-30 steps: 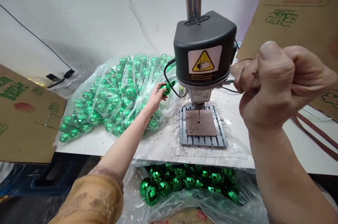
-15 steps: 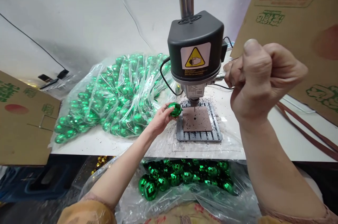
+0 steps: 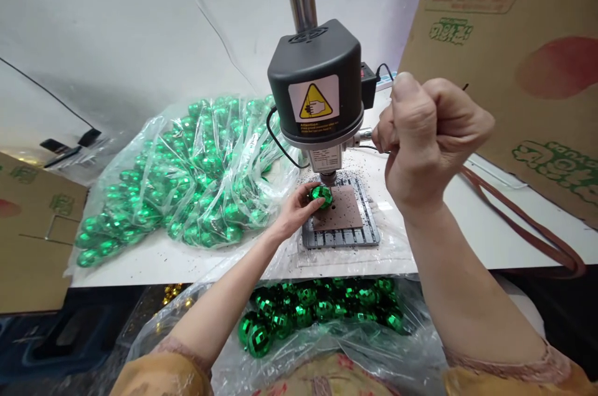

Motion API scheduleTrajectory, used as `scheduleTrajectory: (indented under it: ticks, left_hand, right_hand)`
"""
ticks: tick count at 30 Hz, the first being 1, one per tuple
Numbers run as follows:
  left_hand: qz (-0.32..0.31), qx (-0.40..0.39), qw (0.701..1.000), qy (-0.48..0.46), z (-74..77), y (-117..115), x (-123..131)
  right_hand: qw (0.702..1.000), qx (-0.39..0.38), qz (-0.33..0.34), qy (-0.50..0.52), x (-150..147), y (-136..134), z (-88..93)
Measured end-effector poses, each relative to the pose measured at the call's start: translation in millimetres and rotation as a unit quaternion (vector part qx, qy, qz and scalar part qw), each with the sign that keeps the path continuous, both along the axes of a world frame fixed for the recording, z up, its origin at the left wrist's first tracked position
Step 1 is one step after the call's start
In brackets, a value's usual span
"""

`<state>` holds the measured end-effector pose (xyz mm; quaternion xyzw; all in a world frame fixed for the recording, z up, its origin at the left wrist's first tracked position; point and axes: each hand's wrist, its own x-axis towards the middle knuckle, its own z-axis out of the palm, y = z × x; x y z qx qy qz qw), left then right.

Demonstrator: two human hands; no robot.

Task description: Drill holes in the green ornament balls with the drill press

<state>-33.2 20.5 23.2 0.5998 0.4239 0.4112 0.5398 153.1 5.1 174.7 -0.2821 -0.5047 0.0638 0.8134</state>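
The left hand point(image 3: 293, 212), having carried the faceted green plastic ball point(image 3: 321, 196) from the bag, now grips it under the black bench drill point(image 3: 317, 94) while the right hand point(image 3: 427, 141) stays clenched on its lever.

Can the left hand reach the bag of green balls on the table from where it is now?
Probably yes. The left hand holds a green ball under the drill press, and the bag of green balls lies open just to its left, with nothing between them.
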Motion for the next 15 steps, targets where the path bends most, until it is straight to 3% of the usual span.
scheduleTrajectory:
  ticks: [7, 15]
  left_hand:
    - [-0.04, 0.018, 0.998, 0.051, -0.3, 1.9, 3.3]
    - [0.035, 0.126, 0.974, 0.185, -7.7, -8.3, 17.8]
  right_hand:
    - [0.999, -0.027, -0.037, -0.021, 0.8, 4.4, -5.3]
    - [1.0, -0.019, -0.014, -0.006, 1.0, 4.2, -5.1]
